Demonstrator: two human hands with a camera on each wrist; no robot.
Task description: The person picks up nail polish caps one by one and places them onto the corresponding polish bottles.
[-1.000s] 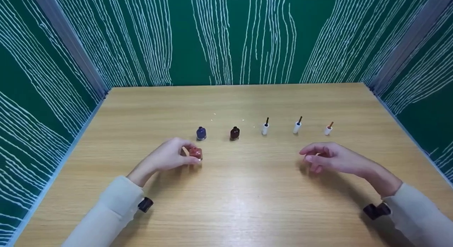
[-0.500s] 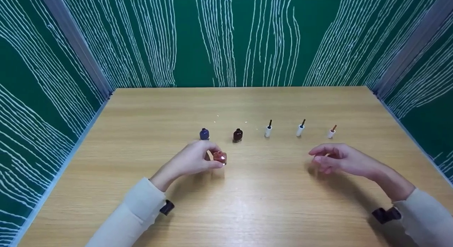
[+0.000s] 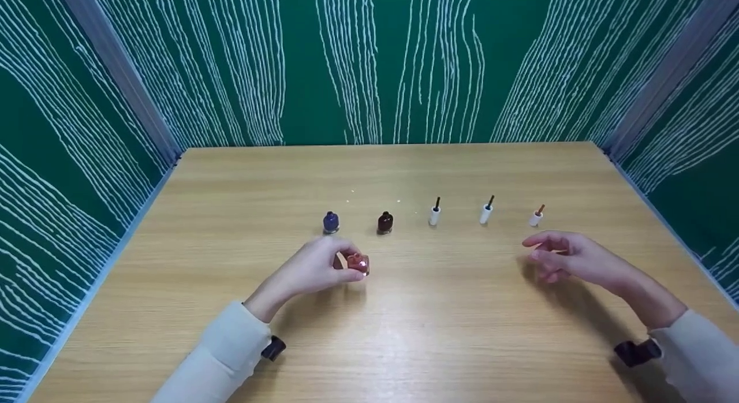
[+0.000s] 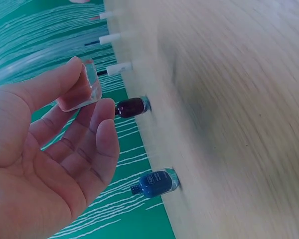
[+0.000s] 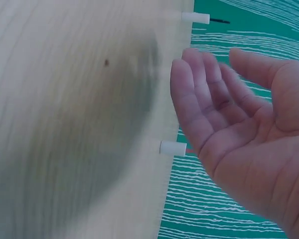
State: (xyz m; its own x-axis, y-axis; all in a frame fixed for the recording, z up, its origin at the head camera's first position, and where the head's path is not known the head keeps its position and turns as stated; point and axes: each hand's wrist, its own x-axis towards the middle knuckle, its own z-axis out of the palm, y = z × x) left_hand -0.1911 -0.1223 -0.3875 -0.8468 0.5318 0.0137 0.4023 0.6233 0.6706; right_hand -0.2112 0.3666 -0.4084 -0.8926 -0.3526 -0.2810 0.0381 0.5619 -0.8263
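Note:
My left hand pinches an uncapped nail polish bottle with red-orange polish between thumb and fingers. In the left wrist view this clear-walled bottle is held off the wooden table. Behind that hand stand two more uncapped bottles, one blue and one dark red. My right hand hovers with fingers loosely bent and nothing in them. Nearest to it is a short white cap with an orange-red brush, standing brush up. Two taller white brush caps with dark brushes stand to its left.
The wooden table carries all of these in a row across its middle. Small white specks lie behind the row. Green walls with white wavy lines enclose the back and both sides.
My left hand has carried the red-orange bottle to the right, then slowed. My right hand has drifted a little right, toward the cap with the orange-red brush. The standing bottles and caps keep their places.

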